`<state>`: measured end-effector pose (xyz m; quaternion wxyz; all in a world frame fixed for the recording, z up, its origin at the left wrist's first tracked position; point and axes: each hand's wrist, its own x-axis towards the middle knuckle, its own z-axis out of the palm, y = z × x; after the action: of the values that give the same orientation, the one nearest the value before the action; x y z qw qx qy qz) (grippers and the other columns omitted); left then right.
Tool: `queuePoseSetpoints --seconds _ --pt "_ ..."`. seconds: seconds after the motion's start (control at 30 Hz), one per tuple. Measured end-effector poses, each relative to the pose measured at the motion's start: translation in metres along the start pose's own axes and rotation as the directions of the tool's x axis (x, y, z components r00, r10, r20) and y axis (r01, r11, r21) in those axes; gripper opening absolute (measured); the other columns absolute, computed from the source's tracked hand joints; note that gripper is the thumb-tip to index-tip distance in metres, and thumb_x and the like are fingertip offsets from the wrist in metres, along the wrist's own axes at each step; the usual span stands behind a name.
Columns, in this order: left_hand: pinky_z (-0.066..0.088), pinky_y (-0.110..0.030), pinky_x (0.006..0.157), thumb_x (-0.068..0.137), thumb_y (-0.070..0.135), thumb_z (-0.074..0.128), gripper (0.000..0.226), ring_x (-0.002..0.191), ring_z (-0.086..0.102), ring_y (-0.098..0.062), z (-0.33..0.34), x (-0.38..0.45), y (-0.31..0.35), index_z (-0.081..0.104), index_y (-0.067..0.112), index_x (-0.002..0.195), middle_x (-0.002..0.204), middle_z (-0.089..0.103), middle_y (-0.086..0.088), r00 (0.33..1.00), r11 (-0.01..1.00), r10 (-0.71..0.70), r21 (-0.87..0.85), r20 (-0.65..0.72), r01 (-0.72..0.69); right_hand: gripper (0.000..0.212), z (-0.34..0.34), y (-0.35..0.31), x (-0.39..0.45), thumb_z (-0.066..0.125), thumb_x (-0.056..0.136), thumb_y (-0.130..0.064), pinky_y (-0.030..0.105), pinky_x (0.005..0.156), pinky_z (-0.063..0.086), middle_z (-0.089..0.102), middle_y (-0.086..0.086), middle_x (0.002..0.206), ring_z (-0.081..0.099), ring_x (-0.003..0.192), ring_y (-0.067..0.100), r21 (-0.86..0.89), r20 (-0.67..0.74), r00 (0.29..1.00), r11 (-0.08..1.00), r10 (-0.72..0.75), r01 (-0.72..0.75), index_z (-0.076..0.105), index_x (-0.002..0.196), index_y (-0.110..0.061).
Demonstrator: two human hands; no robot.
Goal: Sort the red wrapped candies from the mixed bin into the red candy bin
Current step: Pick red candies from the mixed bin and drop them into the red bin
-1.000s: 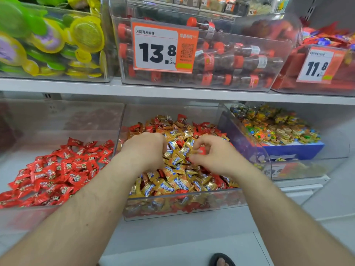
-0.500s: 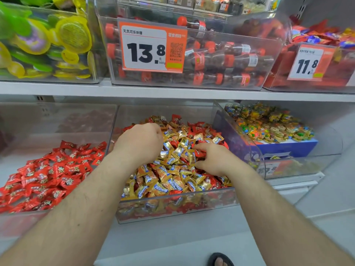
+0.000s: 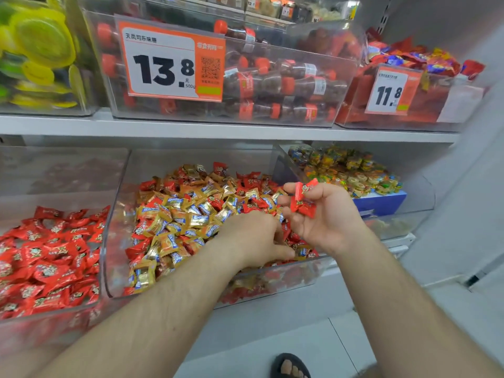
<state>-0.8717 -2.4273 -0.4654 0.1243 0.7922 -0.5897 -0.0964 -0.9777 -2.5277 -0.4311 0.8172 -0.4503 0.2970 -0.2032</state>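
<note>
the right hand [image 3: 324,214] grips a few red candies [image 3: 302,200] above the mixed bin [image 3: 109,257]; the red candy bin [image 3: 98,271] lies well left, past the left hand [image 3: 253,238], which digs curled among wrappers.

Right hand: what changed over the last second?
The right hand lifted out of the mixed bin and turned palm up, now holding red candies. The left hand shifted toward the front right and stays in the pile. Red candy bin unchanged.

Two hands [image 3: 253,238], six bins [image 3: 109,241] — two price tags [image 3: 174,61], one sandalled foot [image 3: 290,368]
</note>
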Motion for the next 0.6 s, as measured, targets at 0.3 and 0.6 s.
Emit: queuePoseSetpoints --seconds 0.3,0.6 --pt "0.046 -0.029 0.062 0.080 0.046 0.073 0.023 0.079 0.059 -0.015 0.000 0.003 -0.012 0.062 0.026 0.080 0.084 0.062 0.008 0.998 0.994 -0.042 -0.094 0.047 0.047 0.041 -0.004 0.005 0.010 0.064 0.092 -0.031 0.019 0.037 0.032 0.054 0.006 0.060 0.046 0.046 0.014 -0.367 -0.143 0.988 0.930 -0.058 0.001 0.048 0.058 -0.015" --pt "0.033 -0.024 0.046 0.097 0.028 0.055 0.016 0.046 0.042 -0.009 -0.041 -0.024 -0.044 0.057 0.014 0.089 0.061 0.054 -0.001 0.888 0.461 -0.451 -0.876 -0.093 0.142 0.057 0.007 0.027 0.017 0.080 0.076 -0.030 0.031 0.093 0.051 0.058 -0.003 0.132 0.059 0.113 0.018 -0.974 0.125 0.991 -0.186 0.051 0.133 0.061 0.130 -0.031"
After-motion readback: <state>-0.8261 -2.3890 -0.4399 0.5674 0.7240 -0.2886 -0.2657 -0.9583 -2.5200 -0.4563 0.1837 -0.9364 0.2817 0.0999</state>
